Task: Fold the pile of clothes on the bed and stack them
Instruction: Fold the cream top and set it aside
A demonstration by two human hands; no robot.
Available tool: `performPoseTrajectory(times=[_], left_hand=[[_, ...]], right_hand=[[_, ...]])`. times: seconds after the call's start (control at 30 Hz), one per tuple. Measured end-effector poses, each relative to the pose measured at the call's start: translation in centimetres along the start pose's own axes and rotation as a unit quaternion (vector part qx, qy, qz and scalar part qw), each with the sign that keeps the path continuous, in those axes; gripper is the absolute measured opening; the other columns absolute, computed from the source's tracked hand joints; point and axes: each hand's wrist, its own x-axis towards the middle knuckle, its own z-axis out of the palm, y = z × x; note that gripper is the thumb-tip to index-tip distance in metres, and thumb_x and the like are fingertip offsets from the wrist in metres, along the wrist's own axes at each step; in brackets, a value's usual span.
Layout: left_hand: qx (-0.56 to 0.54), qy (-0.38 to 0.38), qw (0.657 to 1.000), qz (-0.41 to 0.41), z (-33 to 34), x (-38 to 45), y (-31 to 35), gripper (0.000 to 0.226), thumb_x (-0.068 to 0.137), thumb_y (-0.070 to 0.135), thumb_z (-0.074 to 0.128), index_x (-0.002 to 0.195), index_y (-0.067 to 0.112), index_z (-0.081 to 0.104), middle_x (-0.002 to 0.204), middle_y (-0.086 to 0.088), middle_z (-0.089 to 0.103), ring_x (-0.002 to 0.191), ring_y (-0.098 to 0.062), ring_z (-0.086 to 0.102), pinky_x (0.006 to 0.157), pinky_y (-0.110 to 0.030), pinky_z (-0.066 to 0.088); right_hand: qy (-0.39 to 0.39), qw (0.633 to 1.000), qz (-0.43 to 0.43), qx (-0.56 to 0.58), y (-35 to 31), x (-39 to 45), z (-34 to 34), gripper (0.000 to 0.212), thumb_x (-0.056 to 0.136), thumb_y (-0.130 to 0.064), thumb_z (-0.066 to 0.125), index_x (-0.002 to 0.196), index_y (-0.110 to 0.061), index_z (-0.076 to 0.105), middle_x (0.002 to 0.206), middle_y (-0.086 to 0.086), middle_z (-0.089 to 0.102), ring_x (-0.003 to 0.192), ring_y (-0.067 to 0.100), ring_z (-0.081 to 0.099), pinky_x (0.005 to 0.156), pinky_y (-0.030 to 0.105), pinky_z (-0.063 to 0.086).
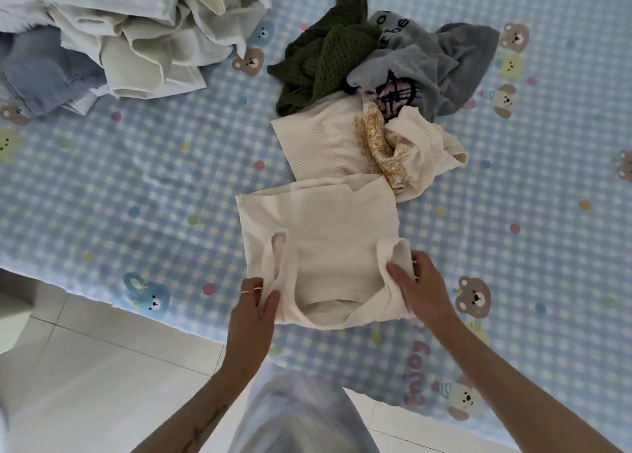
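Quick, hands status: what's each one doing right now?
Left hand: pinching the cream top at its near left corner.
Right hand: pinching the same top's right shoulder strap.

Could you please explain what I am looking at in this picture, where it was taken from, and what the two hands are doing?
There is no machine here: a person wears a wide-angle camera on the head, so the single picture looks forward and down at their own arms. They stand at the edge of a bed covered with a blue checked sheet printed with bears. Spread flat in front of them is a cream sleeveless top. The left hand pinches one shoulder strap and the right hand has a grip on the other. Behind the top lies a small unfolded heap: another cream ribbed garment, a dark green mesh garment and a grey garment. At the far left sits a larger pile of pale cloth with something denim-blue.
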Motion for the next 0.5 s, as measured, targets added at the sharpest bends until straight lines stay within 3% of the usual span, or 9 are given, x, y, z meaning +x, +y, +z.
performPoseTrajectory(times=[0.07, 0.13, 0.2, 0.27, 0.3, 0.37, 0.43, 0.5], left_hand=[[-0.005, 0.057, 0.998, -0.025, 0.4, 0.4, 0.4, 0.021, 0.092, 0.019, 0.056, 0.103, 0.025, 0.039, 0.079, 0.01, 0.062, 0.071, -0.013, 0.063, 0.051, -0.013, 0.04], [0.022, 0.069, 0.997, -0.015, 0.7, 0.2, 0.0, 0.031, 0.092, 0.017, 0.055, 0.111, 0.031, 0.036, 0.088, 0.014, 0.061, 0.074, -0.013, 0.063, 0.054, -0.017, 0.042], [0.084, 0.059, 0.994, 0.037, 0.7, -0.1, -0.6, 0.042, 0.092, 0.016, 0.054, 0.124, 0.037, 0.036, 0.112, 0.014, 0.056, 0.082, -0.013, 0.06, 0.066, -0.027, 0.051], [0.163, 0.058, 0.973, 0.154, 0.4, -0.2, -1.4, 0.045, 0.093, 0.015, 0.05, 0.134, 0.031, 0.044, 0.135, 0.01, 0.048, 0.109, -0.019, 0.056, 0.09, -0.032, 0.049], [0.242, 0.043, 0.937, 0.247, 0.3, -0.1, -1.9, 0.042, 0.094, 0.016, 0.046, 0.136, 0.019, 0.047, 0.143, -0.002, 0.046, 0.124, -0.023, 0.047, 0.102, -0.034, 0.041], [0.378, -0.045, 0.834, 0.399, -0.2, 0.0, -3.0, 0.048, 0.095, 0.028, 0.043, 0.137, 0.004, 0.045, 0.147, -0.016, 0.038, 0.139, -0.028, 0.03, 0.112, -0.039, 0.028], [0.433, -0.141, 0.78, 0.428, -1.1, 0.3, -3.9, 0.064, 0.089, 0.041, 0.051, 0.14, 0.004, 0.041, 0.15, -0.014, 0.034, 0.14, -0.027, 0.03, 0.113, -0.041, 0.029], [0.457, -0.169, 0.762, 0.427, -1.8, 0.9, -4.2, 0.059, 0.085, 0.026, 0.052, 0.139, 0.004, 0.042, 0.149, -0.013, 0.036, 0.139, -0.026, 0.032, 0.112, -0.041, 0.033]], right_hand=[[0.02, 1.0, 0.011, -0.004, -0.1, 0.1, 0.4, 0.032, 0.088, -0.034, 0.062, 0.116, -0.022, 0.053, 0.095, -0.007, 0.063, 0.089, 0.017, 0.062, 0.076, 0.035, 0.051], [0.047, 0.999, -0.006, -0.007, 0.2, -0.5, 0.6, 0.04, 0.089, -0.031, 0.06, 0.126, -0.022, 0.048, 0.11, -0.002, 0.062, 0.096, 0.018, 0.061, 0.082, 0.035, 0.051], [0.071, 0.994, -0.074, -0.032, 1.0, -1.5, 0.7, 0.049, 0.092, -0.028, 0.057, 0.138, -0.022, 0.038, 0.129, -0.002, 0.049, 0.11, 0.016, 0.055, 0.089, 0.031, 0.047], [0.09, 0.965, -0.202, -0.141, 2.0, -2.4, 0.4, 0.053, 0.097, -0.028, 0.049, 0.145, -0.019, 0.029, 0.147, 0.001, 0.033, 0.132, 0.018, 0.041, 0.104, 0.033, 0.039], [0.084, 0.933, -0.279, -0.213, 2.5, -2.8, 0.2, 0.055, 0.098, -0.031, 0.045, 0.147, -0.016, 0.026, 0.153, 0.005, 0.026, 0.139, 0.021, 0.032, 0.111, 0.034, 0.032], [0.014, 0.853, -0.395, -0.34, 3.7, -3.3, -0.3, 0.065, 0.097, -0.045, 0.042, 0.149, -0.012, 0.023, 0.157, 0.012, 0.02, 0.145, 0.024, 0.021, 0.117, 0.04, 0.019], [-0.08, 0.787, -0.431, -0.435, 4.8, -3.6, -0.5, 0.083, 0.086, -0.057, 0.054, 0.149, -0.012, 0.024, 0.157, 0.013, 0.02, 0.146, 0.026, 0.019, 0.116, 0.045, 0.017], [-0.131, 0.757, -0.422, -0.482, 5.5, -3.2, -0.5, 0.089, 0.074, -0.042, 0.074, 0.145, -0.009, 0.032, 0.154, 0.014, 0.028, 0.143, 0.028, 0.025, 0.112, 0.046, 0.023]])
